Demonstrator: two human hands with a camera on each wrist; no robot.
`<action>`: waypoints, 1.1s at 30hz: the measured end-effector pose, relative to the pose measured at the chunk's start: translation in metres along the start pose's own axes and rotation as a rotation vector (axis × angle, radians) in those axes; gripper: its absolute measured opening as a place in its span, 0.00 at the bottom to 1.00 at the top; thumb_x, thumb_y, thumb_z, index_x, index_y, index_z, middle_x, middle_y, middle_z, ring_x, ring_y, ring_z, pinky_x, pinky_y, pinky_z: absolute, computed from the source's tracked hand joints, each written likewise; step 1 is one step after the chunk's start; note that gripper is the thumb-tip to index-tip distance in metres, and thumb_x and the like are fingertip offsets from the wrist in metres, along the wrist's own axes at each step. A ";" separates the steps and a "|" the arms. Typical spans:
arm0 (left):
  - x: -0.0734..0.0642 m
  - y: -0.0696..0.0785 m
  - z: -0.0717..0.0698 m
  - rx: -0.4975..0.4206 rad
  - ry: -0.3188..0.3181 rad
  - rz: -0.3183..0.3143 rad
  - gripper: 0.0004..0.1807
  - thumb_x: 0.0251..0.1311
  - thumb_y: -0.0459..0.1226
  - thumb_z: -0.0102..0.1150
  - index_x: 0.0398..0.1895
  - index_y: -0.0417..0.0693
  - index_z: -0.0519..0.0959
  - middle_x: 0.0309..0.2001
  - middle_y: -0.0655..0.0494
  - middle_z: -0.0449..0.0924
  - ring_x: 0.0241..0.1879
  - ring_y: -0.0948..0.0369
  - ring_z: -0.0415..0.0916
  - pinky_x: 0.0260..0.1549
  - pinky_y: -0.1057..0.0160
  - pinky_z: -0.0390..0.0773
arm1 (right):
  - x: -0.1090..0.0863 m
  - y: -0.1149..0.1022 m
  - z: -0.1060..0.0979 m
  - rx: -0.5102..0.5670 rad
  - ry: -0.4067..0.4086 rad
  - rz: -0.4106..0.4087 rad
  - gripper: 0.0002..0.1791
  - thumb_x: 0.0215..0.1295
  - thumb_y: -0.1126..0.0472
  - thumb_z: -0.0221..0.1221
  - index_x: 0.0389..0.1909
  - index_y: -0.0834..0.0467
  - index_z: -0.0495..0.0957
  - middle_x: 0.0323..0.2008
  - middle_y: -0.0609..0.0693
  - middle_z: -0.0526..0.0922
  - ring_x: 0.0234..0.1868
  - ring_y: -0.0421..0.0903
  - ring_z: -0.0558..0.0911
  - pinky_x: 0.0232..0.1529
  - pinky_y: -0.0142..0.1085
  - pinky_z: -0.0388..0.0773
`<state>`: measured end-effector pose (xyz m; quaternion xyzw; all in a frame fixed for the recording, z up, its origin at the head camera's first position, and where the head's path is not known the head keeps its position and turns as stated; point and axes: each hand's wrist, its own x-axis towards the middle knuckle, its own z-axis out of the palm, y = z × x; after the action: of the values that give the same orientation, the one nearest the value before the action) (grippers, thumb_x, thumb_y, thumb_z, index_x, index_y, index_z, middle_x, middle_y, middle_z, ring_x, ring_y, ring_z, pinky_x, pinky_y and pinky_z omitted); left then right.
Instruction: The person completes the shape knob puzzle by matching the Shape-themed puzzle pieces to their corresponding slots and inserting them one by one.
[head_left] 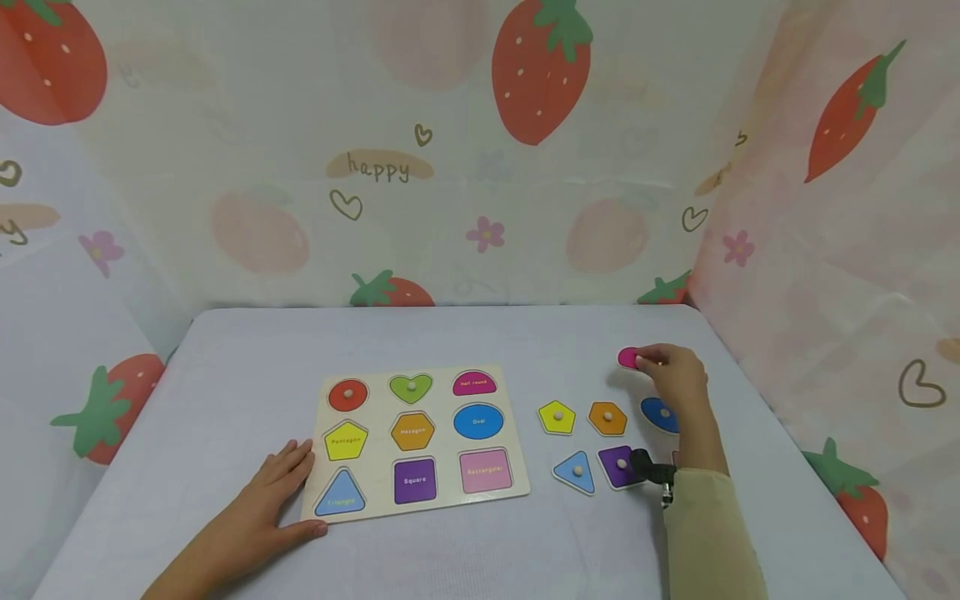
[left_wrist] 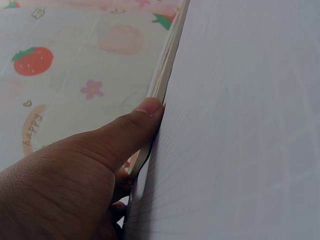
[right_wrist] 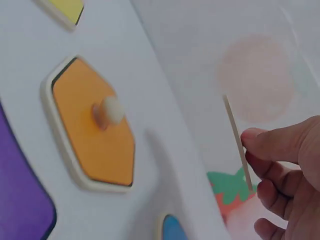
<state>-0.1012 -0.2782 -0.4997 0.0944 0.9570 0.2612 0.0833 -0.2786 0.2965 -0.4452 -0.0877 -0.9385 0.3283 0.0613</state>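
One magenta piece [head_left: 627, 358] in right fingers [head_left: 654, 353], one nine-shape board [head_left: 379, 435]

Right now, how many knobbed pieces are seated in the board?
2: the red circle, top left on the board, and the green heart, top middle. All nine slots are in view, so none seems hidden.

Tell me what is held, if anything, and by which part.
The right grip holds a flat magenta puzzle piece with a rounded edge, from one face; probably by a knob, but this is hidden.
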 end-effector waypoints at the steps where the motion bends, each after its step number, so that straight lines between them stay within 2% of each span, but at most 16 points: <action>1: 0.000 0.000 0.000 -0.005 0.001 0.002 0.63 0.46 0.71 0.68 0.79 0.42 0.61 0.81 0.42 0.51 0.80 0.40 0.43 0.72 0.30 0.53 | -0.002 -0.003 -0.002 0.019 -0.002 -0.003 0.18 0.76 0.52 0.59 0.57 0.59 0.84 0.52 0.62 0.85 0.51 0.59 0.77 0.55 0.55 0.70; 5: 0.000 0.000 0.001 -0.014 0.006 0.014 0.63 0.46 0.70 0.69 0.79 0.41 0.61 0.81 0.41 0.52 0.80 0.40 0.43 0.72 0.30 0.53 | -0.007 -0.015 -0.008 0.066 -0.003 -0.040 0.19 0.76 0.51 0.59 0.56 0.58 0.84 0.49 0.60 0.85 0.47 0.56 0.77 0.43 0.41 0.76; 8: 0.001 0.001 0.001 -0.015 0.005 0.017 0.63 0.46 0.70 0.69 0.79 0.41 0.61 0.81 0.41 0.52 0.80 0.40 0.44 0.72 0.30 0.53 | -0.010 -0.026 -0.010 0.073 0.002 -0.087 0.18 0.75 0.51 0.61 0.55 0.59 0.84 0.47 0.60 0.85 0.45 0.55 0.75 0.40 0.39 0.73; 12: 0.002 0.000 0.003 -0.009 0.006 0.021 0.64 0.46 0.71 0.68 0.79 0.42 0.61 0.81 0.42 0.52 0.80 0.40 0.44 0.72 0.31 0.53 | -0.017 -0.043 -0.008 0.063 -0.004 -0.122 0.17 0.73 0.52 0.62 0.54 0.60 0.85 0.48 0.60 0.85 0.48 0.56 0.75 0.44 0.43 0.76; 17: 0.002 -0.001 0.004 0.002 -0.002 0.013 0.64 0.46 0.72 0.67 0.79 0.41 0.61 0.81 0.41 0.51 0.80 0.39 0.44 0.72 0.30 0.54 | -0.024 -0.064 0.002 0.075 -0.041 -0.123 0.16 0.72 0.53 0.63 0.53 0.58 0.86 0.51 0.58 0.85 0.52 0.56 0.76 0.53 0.47 0.78; 24: 0.001 0.000 0.003 0.019 -0.012 -0.005 0.64 0.47 0.73 0.66 0.79 0.42 0.61 0.81 0.40 0.51 0.79 0.38 0.45 0.71 0.29 0.55 | -0.032 -0.086 0.018 0.122 -0.089 -0.102 0.15 0.72 0.53 0.64 0.54 0.55 0.86 0.51 0.56 0.84 0.51 0.55 0.75 0.50 0.43 0.79; 30: -0.001 -0.001 -0.001 0.007 -0.009 -0.008 0.63 0.48 0.72 0.65 0.79 0.42 0.60 0.81 0.41 0.51 0.80 0.39 0.44 0.71 0.29 0.55 | -0.040 -0.106 0.031 0.132 -0.127 -0.128 0.14 0.71 0.54 0.65 0.52 0.55 0.87 0.52 0.55 0.84 0.57 0.56 0.75 0.57 0.48 0.81; 33: -0.001 0.000 0.000 -0.007 -0.015 -0.001 0.63 0.48 0.72 0.66 0.79 0.42 0.60 0.81 0.41 0.51 0.80 0.39 0.43 0.72 0.29 0.53 | -0.046 -0.114 0.036 0.128 -0.141 -0.142 0.13 0.71 0.55 0.65 0.52 0.55 0.87 0.52 0.55 0.83 0.58 0.56 0.74 0.57 0.49 0.82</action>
<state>-0.1008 -0.2786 -0.4992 0.0953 0.9556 0.2637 0.0908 -0.2536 0.1776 -0.4043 0.0067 -0.9214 0.3879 0.0236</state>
